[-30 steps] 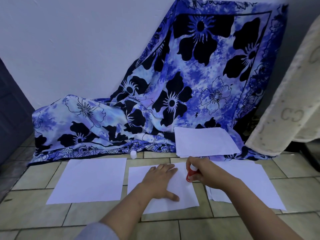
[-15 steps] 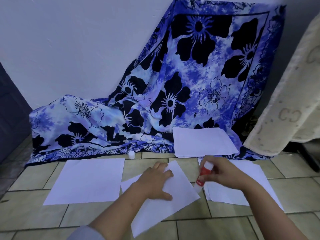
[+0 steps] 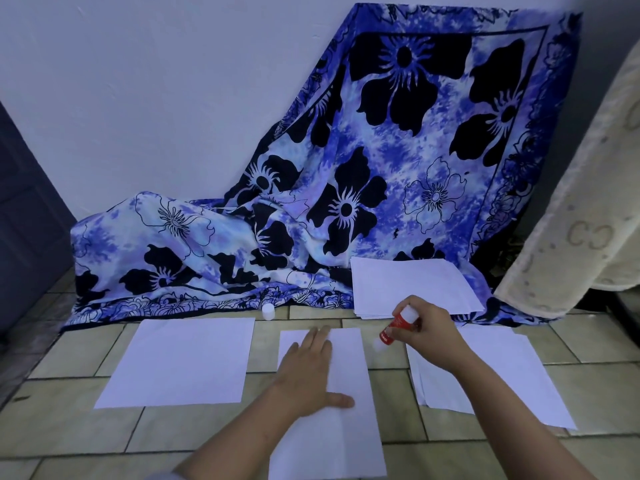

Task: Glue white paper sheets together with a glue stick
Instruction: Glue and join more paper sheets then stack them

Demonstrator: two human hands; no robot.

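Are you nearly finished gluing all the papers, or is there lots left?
Not nearly. Done: the cap is off, and overlapping sheets on the right may be glued. In hand: the left hand presses the middle sheet flat while the right hand holds the glue stick, tip down beside its edge. Left: the single sheet on the left and the stack by the cloth look untouched.

A red glue stick (image 3: 394, 328) tilts, tip down, just right of the flat white sheet (image 3: 349, 438).

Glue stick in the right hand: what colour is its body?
The glue stick is red with white ends; the head view shows it.
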